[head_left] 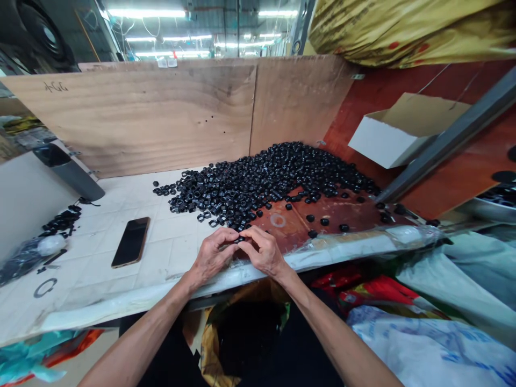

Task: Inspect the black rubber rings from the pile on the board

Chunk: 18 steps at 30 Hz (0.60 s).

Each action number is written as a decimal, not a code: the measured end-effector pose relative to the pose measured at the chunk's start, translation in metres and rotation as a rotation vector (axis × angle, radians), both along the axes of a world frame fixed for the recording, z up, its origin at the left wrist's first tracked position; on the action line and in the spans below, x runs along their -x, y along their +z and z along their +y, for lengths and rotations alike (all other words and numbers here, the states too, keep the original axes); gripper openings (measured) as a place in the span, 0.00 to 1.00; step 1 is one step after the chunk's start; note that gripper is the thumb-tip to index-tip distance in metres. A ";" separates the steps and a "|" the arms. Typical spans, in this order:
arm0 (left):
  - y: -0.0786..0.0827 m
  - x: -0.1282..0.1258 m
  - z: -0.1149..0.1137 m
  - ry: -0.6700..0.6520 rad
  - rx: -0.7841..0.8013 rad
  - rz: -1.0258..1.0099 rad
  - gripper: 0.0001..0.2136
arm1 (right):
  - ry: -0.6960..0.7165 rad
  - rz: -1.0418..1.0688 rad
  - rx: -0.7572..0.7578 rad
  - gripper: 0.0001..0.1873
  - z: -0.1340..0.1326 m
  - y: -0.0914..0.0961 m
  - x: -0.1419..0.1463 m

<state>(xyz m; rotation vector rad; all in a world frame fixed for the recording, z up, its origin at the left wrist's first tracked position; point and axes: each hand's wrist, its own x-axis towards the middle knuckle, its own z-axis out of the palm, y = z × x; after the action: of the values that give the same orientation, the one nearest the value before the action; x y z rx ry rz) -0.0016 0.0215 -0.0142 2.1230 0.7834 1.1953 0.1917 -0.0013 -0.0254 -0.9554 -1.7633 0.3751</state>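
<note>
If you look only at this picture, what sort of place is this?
Probably a factory workshop: a big heap of small black parts lies on a workbench backed by a wooden board, and rows of tube lights shine beyond it.

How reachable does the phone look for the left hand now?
Probably yes: only pale tabletop shows between the left hand and the phone, though that hand pinches a small black part with the right hand.
</note>
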 end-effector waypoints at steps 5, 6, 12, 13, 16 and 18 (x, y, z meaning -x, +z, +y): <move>-0.003 0.001 0.000 0.024 -0.048 0.006 0.07 | -0.004 0.022 0.058 0.06 0.003 -0.004 0.001; -0.004 0.002 0.000 0.028 -0.063 0.010 0.07 | -0.012 0.014 0.073 0.06 0.004 -0.005 0.001; -0.004 0.005 0.001 0.067 -0.175 0.025 0.06 | -0.012 -0.150 0.075 0.18 0.003 -0.001 0.005; -0.003 0.005 0.001 0.069 -0.189 0.022 0.07 | -0.022 -0.124 0.098 0.18 0.003 0.001 0.006; -0.002 0.006 0.005 0.084 -0.195 0.034 0.06 | -0.026 -0.037 0.157 0.18 0.004 0.002 0.012; -0.003 0.006 0.009 0.099 -0.197 0.023 0.06 | -0.065 0.027 0.188 0.17 0.007 0.001 0.017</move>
<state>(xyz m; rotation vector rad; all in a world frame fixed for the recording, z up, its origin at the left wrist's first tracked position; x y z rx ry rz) -0.0080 0.0302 -0.0177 2.2823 0.8185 1.3508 0.1745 0.0054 -0.0239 -1.1325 -1.6898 0.5166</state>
